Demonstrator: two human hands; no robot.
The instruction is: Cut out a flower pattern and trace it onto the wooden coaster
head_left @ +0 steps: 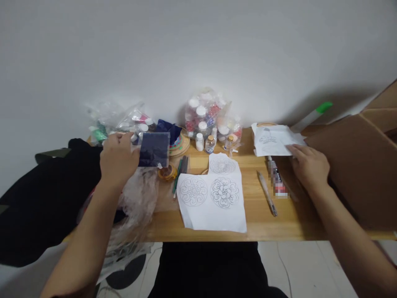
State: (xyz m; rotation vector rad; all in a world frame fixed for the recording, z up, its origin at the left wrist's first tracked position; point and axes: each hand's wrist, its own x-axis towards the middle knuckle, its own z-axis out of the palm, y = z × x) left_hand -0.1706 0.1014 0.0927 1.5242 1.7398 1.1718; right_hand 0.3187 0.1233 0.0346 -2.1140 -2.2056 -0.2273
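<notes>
My left hand is closed on the left edge of a dark blue sheet in a clear sleeve, raised over the left part of the table. At the right, my right hand pinches the lower right corner of a white paper with a pencil drawing. Part of a round wooden rim shows behind that paper. Between my hands lies a torn sheet with flower patterns; a smaller patterned piece adjoins its top. A pen and a tube with a blurred label lie near my right hand.
Clear bags of white-capped bottles stand against the wall, with small glass bottles before them. A large cardboard box takes up the right side. Black cloth and crumpled plastic lie at the left.
</notes>
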